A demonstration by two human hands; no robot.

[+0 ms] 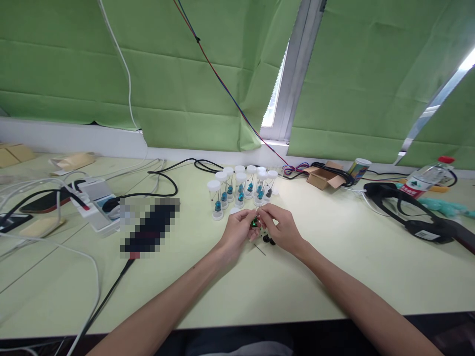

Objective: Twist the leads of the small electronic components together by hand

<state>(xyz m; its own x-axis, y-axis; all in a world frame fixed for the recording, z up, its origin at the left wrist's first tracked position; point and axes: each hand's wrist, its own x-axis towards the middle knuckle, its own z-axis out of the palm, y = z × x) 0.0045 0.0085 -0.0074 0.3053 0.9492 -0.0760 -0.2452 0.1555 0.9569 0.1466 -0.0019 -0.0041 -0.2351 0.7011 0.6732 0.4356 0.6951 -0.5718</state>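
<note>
Taking the point where the hands meet as the clock's centre and twelve as straight away from the person, a thin grey metal rod (260,249) lies on the pale green-cream worktop (289,291) near six o'clock. Small round black pieces (266,238) sit just beyond it, near five, close under the right hand. At the centre is a small dark piece with a bright green glint (254,224), partly hidden by fingers; its exact shape and material are too small to make out. The left hand (237,227) is clamped on it with thumb and fingers. The right hand (281,225) has thumb and forefinger brought to its upper side; whether they pinch anything, I cannot tell. The step in hand looks like fine two-handed fitting or adjusting; the next move seems to call for a steady left hold and a small, light motion of the right fingertips. Beyond, between ten and one o'clock, upright clear cylindrical tubes with white caps (240,187) stand clustered, showing glossy blue pieces with dark thin stems inside. Farther, near two, is an open brown cardboard box (321,180).
</note>
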